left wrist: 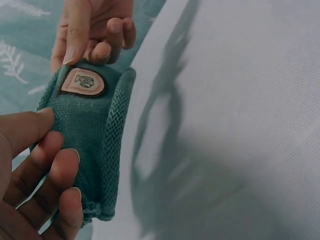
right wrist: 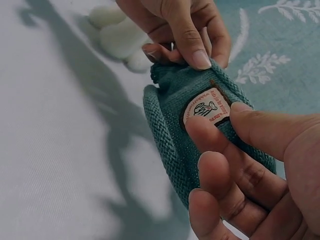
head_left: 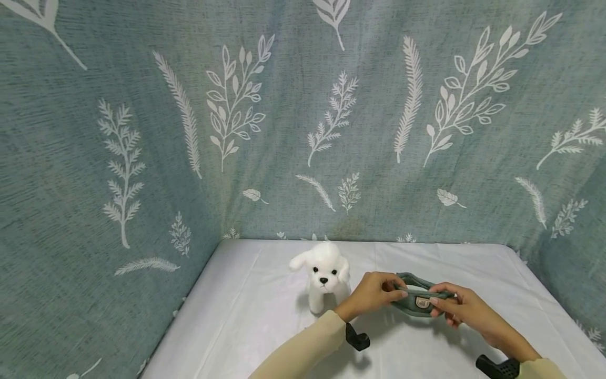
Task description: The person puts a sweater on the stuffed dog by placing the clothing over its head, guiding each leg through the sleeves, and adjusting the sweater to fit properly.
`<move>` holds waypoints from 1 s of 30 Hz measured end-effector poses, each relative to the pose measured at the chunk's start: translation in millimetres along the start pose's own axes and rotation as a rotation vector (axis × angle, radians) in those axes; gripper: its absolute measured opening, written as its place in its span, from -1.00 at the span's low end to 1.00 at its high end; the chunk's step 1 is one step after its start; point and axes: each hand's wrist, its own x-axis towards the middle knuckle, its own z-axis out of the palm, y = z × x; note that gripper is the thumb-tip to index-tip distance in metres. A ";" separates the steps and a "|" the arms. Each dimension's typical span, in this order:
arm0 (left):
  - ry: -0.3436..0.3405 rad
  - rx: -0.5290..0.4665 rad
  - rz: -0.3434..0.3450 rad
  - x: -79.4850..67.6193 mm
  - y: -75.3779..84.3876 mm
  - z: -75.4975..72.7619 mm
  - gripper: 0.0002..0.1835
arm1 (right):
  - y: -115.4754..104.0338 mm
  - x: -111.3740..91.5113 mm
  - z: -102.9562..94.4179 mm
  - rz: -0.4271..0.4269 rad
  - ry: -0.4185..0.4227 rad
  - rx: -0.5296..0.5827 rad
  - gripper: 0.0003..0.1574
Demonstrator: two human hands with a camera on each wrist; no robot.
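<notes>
A small green knitted piece (head_left: 408, 306) with rolled edges and a pale oval-topped patch (head_left: 423, 302) is held above the white surface, its opening spread into a loop. Its exact kind cannot be told. My left hand (head_left: 371, 292) pinches one end between thumb and fingers. At the other end, beside the patch, my right hand (head_left: 466, 310) pinches the rim, with the thumb on the edge in the right wrist view. Left of my hands stands a white plush dog (head_left: 325, 260) with black eyes and nose, partly covered by my left wrist.
A white sheet (head_left: 246, 316) covers the table beneath. Blue-green curtains (head_left: 284, 131) with white leaf prints enclose the back and both sides. A black wrist camera (head_left: 357, 338) is strapped on my left wrist, another (head_left: 497, 367) on my right.
</notes>
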 end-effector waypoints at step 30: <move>0.039 0.130 0.135 -0.8 46.2 -34.6 -0.86 | -47.1 -9.2 -9.3 -0.076 0.033 -0.017 -0.34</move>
